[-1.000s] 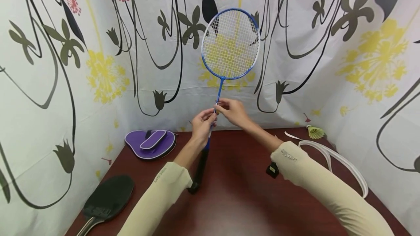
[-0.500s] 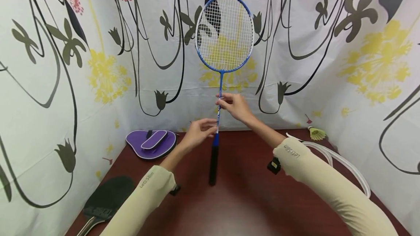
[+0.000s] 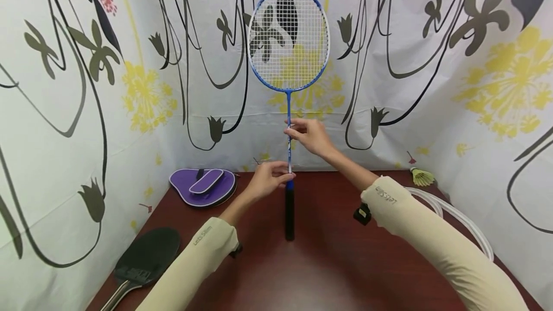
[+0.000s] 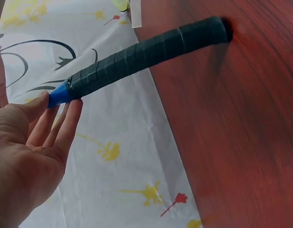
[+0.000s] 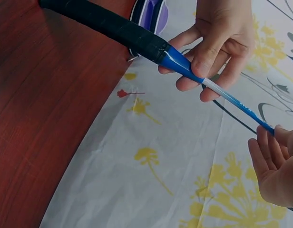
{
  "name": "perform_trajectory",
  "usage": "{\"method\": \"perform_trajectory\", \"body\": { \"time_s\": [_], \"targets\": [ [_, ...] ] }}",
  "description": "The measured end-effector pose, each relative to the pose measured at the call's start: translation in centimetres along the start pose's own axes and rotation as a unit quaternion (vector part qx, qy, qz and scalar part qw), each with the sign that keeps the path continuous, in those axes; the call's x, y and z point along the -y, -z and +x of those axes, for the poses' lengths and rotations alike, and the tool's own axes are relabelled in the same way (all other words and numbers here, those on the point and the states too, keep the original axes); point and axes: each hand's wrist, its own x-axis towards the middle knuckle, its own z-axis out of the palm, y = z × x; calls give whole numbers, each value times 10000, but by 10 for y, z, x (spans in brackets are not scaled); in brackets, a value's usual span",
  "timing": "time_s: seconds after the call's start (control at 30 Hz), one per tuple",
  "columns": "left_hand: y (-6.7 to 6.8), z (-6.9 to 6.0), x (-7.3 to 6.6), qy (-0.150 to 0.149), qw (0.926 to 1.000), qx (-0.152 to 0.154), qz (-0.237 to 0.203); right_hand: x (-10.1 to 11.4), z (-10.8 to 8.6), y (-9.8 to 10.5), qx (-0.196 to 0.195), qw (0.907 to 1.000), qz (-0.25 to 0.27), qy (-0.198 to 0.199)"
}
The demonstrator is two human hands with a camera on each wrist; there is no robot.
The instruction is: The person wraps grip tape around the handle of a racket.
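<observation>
White floral curtain (image 3: 207, 80) all round the frame, a reddish-brown surface (image 3: 345, 253) filling the bottom, and dead centre it is all about the badminton racket (image 3: 288, 104)! It stands upright, strings facing us at the top, black-wrapped handle (image 4: 146, 54) pointing down over the surface; whether its end touches, I cannot tell.

Look at the grip: the left hand (image 3: 267, 178) has thumb and fingers pinched lightly round the blue cone above the handle, while the right hand (image 3: 313, 136) pinches the thin shaft higher up. Neither fist is clenched; this is fingertip work. My read: the step in hand is balancing the racket vertically and showing its face, and the next move calls for one firm pinch before the other lets go, or that slim shaft could twist.

Round the edges now! Lower left, a black table tennis paddle (image 3: 147, 258) lies near the left sleeve; above it sits a purple paddle case (image 3: 183, 184). Over on the right, a yellow-green shuttlecock (image 3: 422, 177) in the corner and a looped white strap (image 3: 471, 222) beside the right sleeve. All well apart from the handle; the curtain behind looks the likeliest thing to be brushed.
</observation>
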Motion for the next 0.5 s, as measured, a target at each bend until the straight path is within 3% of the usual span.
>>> {"method": "perform_trajectory", "body": {
  "time_s": [0.23,0.5],
  "targets": [
    [-1,2,0,8,9999,-53,-162,-9,-1,14,102,9999,-122,45],
    [-9,1,3,36,9993,47,-365,-54,-22,56,28,9916,-1284,-122]
  ]
}}
